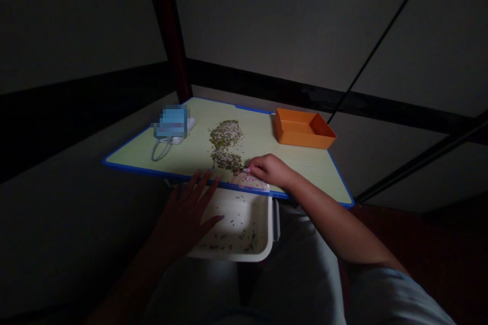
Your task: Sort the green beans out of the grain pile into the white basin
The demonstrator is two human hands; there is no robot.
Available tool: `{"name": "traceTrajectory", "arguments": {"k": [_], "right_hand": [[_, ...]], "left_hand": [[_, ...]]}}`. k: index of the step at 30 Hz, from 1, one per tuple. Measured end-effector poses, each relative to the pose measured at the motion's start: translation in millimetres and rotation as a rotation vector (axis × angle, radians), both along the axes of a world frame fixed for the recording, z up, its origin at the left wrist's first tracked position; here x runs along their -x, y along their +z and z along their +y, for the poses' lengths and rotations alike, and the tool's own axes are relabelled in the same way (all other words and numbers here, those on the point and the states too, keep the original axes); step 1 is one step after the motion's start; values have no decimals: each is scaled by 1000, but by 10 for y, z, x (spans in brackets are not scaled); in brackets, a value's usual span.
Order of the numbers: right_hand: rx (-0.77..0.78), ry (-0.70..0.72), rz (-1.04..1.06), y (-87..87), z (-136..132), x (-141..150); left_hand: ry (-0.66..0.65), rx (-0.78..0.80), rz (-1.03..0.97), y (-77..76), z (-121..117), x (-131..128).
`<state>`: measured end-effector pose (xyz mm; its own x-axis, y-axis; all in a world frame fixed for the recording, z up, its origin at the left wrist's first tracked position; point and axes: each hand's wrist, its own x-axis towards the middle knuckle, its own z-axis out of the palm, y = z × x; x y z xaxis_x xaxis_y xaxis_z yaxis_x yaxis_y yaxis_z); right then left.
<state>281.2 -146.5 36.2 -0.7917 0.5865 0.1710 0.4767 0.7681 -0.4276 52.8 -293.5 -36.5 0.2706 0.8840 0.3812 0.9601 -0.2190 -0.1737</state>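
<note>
A loose pile of small green and whitish grains [226, 134] lies spread on the pale tabletop [198, 157], a narrower patch reaching toward the near edge. My right hand [271, 169] rests at the near side of this patch, thumb and fingers pinched together; whatever they hold is too small to make out. Beneath it, a pinkish printed patch [248, 181] shows by the edge. My left hand [186, 213] is open, its fingers spread along the table's near edge. Below it is a white plastic bin [269, 233], with scattered dark green grains on its bottom.
An orange open box [305, 138] stands at the table's back right. On the left is a blurred blue-screened device [173, 124] with a white base and a looped cable [160, 150]. The blue table rim [152, 168] overhangs part of the bin. Walls close in behind.
</note>
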Motion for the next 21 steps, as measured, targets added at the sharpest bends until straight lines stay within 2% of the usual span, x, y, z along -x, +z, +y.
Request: {"name": "traceTrajectory", "arguments": {"k": [7,16,21], "right_hand": [[19,-66,123,2,16,-9],[-98,-104,46,-31,-19,69],[-119,-41,27,-41,-9,152]], "left_hand": [[14,7,1,-13,1,2],[40,-4,17,-31,-12,-1],[41,9,0,-27,-5,6]]}}
